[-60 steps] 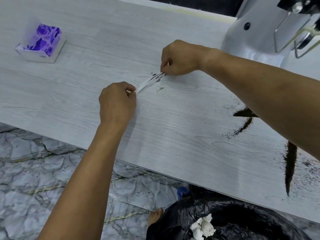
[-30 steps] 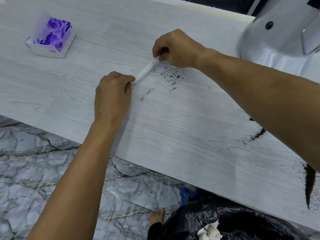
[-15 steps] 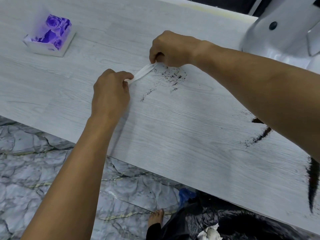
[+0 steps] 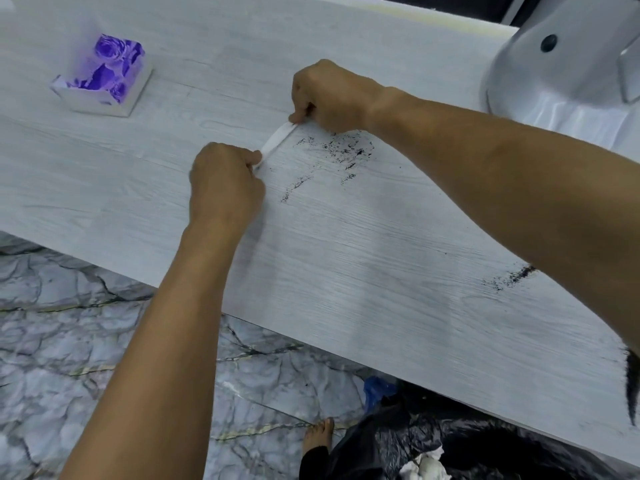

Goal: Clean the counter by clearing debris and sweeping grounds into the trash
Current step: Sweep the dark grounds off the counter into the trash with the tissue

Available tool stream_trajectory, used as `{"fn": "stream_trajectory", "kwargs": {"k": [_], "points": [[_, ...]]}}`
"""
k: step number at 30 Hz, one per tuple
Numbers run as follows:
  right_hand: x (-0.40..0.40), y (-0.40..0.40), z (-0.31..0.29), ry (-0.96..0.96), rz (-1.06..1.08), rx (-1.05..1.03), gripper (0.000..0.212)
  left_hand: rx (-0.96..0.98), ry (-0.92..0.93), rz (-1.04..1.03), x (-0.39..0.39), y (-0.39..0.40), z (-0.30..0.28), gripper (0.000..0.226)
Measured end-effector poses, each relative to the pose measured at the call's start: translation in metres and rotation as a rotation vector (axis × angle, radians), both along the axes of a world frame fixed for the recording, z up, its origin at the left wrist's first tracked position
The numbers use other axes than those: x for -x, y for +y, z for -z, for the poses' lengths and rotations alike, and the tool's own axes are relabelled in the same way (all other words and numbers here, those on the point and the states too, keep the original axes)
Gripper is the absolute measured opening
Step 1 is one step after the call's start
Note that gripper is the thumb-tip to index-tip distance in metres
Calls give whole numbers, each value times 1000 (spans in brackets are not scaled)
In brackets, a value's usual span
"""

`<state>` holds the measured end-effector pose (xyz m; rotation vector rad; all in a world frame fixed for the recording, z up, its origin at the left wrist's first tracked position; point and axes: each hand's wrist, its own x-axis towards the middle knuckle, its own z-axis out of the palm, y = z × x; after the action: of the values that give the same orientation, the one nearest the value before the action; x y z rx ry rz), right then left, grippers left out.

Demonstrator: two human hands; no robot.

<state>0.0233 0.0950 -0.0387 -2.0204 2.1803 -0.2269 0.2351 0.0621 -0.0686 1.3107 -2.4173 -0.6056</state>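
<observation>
Both hands pinch a narrow white strip of tissue stretched flat between them on the pale wood-grain counter. My left hand holds its near end and my right hand holds its far end. Scattered dark coffee grounds lie just right of the strip, with a thin trail below them. More grounds form a streak under my right forearm, and a thick dark line sits at the right edge.
A purple-flowered tissue box stands at the far left of the counter. A grey machine base occupies the far right corner. Below the counter's front edge a black trash bag holds crumpled white tissue. Marble-pattern floor shows at the left.
Two seconds ago the strip sat against a small clump of grounds. Since then both hands have drawn it leftward and away, leaving the grounds scattered on its right.
</observation>
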Motion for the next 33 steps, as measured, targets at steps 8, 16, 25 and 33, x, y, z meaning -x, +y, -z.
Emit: {"fn": "stream_trajectory", "kwargs": {"k": [8,16,25,33], "points": [[43,111,3,100,-54,51,20,-77,-8,197,35,132,-6,42],[62,283,-3,128,14,18,14,-151,-23,407,55,266,-11,41],[33,200,-34,135,34,122,33,-117,112,355,17,151,-35,39],[-43,-38,-12,77,-81,97,35,86,15,7,-69,-31,-26,30]]}}
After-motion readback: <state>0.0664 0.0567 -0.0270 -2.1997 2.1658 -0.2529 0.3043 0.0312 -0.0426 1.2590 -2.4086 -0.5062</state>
